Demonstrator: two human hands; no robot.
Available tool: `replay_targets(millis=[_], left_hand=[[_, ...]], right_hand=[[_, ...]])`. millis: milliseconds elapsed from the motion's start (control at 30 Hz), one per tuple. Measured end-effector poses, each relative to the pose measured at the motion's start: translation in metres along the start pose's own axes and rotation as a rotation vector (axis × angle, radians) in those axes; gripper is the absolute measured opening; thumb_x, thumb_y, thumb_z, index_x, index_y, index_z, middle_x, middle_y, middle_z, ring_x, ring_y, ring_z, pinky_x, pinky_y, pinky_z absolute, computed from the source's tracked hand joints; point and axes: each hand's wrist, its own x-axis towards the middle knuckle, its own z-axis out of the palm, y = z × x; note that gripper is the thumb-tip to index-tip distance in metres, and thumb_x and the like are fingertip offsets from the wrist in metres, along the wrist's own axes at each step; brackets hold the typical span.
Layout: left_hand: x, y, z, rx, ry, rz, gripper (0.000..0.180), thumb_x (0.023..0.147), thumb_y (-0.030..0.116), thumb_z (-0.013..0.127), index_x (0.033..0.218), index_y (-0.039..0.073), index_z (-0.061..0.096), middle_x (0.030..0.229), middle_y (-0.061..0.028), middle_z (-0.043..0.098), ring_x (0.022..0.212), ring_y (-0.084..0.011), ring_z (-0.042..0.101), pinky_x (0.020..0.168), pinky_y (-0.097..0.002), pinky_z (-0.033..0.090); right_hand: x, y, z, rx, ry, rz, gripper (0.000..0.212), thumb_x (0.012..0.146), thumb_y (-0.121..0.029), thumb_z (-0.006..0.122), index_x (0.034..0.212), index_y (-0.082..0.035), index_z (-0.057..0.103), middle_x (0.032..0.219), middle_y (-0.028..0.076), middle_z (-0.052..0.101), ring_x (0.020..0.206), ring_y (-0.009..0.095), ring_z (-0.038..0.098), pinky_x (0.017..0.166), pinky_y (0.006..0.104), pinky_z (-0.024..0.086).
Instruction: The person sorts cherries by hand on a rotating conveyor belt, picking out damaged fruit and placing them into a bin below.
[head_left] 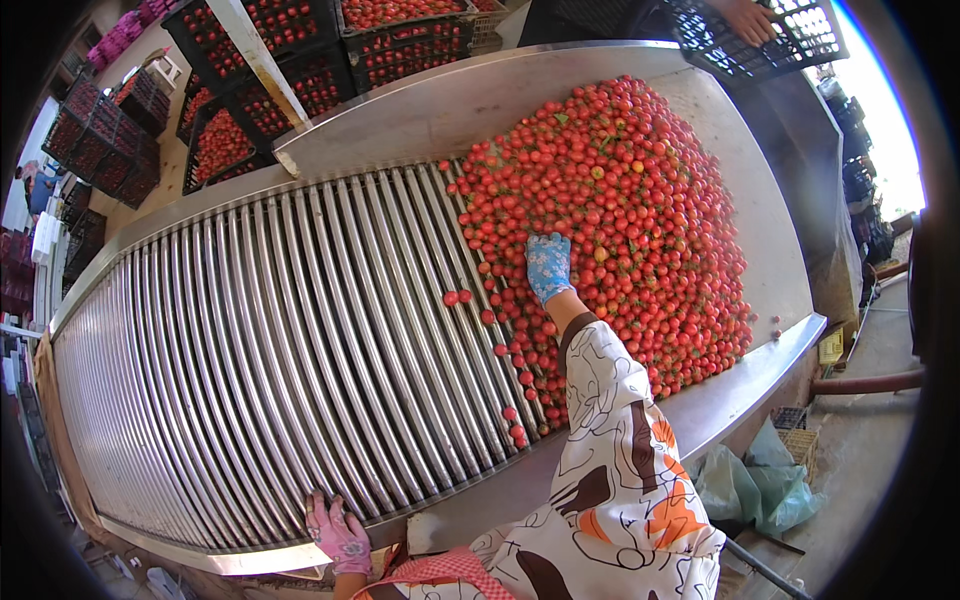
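A big heap of red cherry tomatoes lies on a sloping metal tray, spilling onto a roller conveyor. My right hand, in a blue flowered glove, reaches into the heap's left part. Its fingers are curled and close together against the tomatoes; whatever may be inside them is hidden. At the conveyor's near edge rests my left hand in a pink flowered glove, fingers apart and holding nothing. A few loose tomatoes sit on the rollers left of the heap.
Black crates of tomatoes are stacked beyond the conveyor, with more stacks at far left. Top right, another person's hand touches a black crate. Green plastic bags lie at lower right.
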Motion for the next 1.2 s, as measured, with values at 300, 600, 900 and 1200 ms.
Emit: replay_targets(millis=[300,600,900,1200], left_hand=[[0.002,-0.003,-0.002,-0.003,0.012,0.002,0.035,0.076,0.006,0.053,0.11,0.003,0.06,0.139,-0.0195,0.045,0.129,-0.0423,0.039,0.105,-0.0533,0.033],[0.001,0.0,0.002,0.008,0.029,0.037,0.032,0.077,0.006,0.053,0.107,0.001,0.061,0.139,-0.0185,0.045,0.13,-0.0418,0.039,0.106,-0.0506,0.033],[-0.033,-0.015,0.02,-0.173,0.065,-0.257,0.029,0.076,0.019,0.059,0.103,0.01,0.064,0.129,-0.0144,0.052,0.117,-0.0379,0.049,0.097,-0.0494,0.04],[-0.035,0.011,0.033,-0.083,0.058,0.045,0.03,0.088,0.026,0.058,0.114,0.013,0.065,0.142,-0.0075,0.046,0.132,-0.0254,0.041,0.104,-0.0394,0.039]], right_hand=[[-0.005,0.017,-0.005,0.575,0.103,0.025,0.039,0.081,-0.026,0.065,0.117,-0.012,0.065,0.109,0.019,0.064,0.1,0.037,0.061,0.088,0.047,0.047],[0.012,0.032,-0.01,0.539,-0.101,0.111,0.036,0.078,-0.024,0.064,0.111,-0.014,0.07,0.107,0.017,0.064,0.099,0.035,0.062,0.084,0.0441,0.051],[0.036,-0.053,-0.047,0.12,0.046,-0.13,0.016,0.09,-0.02,0.051,0.09,-0.014,0.066,0.084,0.012,0.065,0.075,0.029,0.067,0.059,0.043,0.054],[0.024,0.114,0.064,0.115,-0.088,0.153,0.042,0.092,0.001,0.041,0.132,-0.003,0.054,0.143,0.022,0.046,0.121,0.031,0.054,0.098,0.0354,0.047]])
